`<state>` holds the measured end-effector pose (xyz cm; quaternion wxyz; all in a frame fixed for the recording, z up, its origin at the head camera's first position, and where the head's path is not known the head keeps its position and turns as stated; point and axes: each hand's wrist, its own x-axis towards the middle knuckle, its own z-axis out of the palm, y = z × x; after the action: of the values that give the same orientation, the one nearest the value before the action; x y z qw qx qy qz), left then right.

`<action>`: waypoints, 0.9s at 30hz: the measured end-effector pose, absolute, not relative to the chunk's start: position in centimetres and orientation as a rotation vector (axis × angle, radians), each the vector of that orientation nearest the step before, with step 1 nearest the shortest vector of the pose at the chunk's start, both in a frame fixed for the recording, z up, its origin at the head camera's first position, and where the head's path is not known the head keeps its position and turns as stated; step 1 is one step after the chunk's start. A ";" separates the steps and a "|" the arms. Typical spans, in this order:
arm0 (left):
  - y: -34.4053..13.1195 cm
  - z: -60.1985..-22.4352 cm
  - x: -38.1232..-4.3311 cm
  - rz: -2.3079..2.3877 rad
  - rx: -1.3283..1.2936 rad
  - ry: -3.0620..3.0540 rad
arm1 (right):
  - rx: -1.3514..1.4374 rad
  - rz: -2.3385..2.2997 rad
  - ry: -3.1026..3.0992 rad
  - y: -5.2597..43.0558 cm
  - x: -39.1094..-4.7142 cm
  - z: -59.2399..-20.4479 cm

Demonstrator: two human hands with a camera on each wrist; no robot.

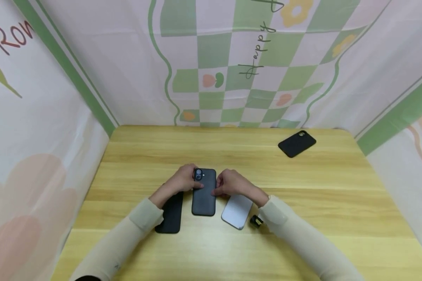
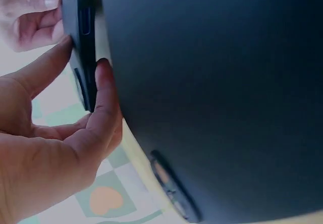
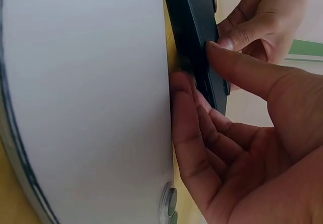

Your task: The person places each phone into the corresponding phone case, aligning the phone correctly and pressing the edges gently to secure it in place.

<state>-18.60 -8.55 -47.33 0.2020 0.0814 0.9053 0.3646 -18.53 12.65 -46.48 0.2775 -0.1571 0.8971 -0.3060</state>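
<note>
A small table nook walled in with cloth-like hangings; whether it belongs to a home, a studio or an office cannot be told. A yellow, wood-grained table with rounded far corners (image 1: 320,191) stands against a white backdrop printed with green checks, flowers and dark script (image 1: 214,50). A white, pink-patterned hanging (image 1: 24,132) and a white, green-banded hanging (image 1: 401,175) flank it.

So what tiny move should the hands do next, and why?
Maybe lift the dark phone straight up a little. The left hand and right hand grip opposite long edges, and sliding it sideways might bump the black phone-like slab or the white phone-like slab lying close on either side.
</note>
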 end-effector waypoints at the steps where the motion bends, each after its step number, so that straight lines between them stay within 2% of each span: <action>1: -8.5 -47.3 -18.6 0.975 0.240 2.543 | -0.423 -0.817 2.405 12.6 -18.5 -46.5; 17: -7.9 -45.7 -17.4 0.734 0.213 2.668 | -0.486 -0.780 2.418 13.0 -18.8 -46.1; 23: -6.7 -45.0 -16.3 0.611 0.273 2.767 | -0.502 -0.758 2.517 15.0 -19.9 -45.1; 27: -5.7 -44.5 -15.4 0.540 0.336 2.827 | -0.419 -0.724 2.594 17.4 -21.2 -44.2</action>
<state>-15.40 -5.70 -44.51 0.1218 0.1153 0.9683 0.1850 -21.19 17.38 -44.22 0.2068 -0.1503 0.9312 -0.2598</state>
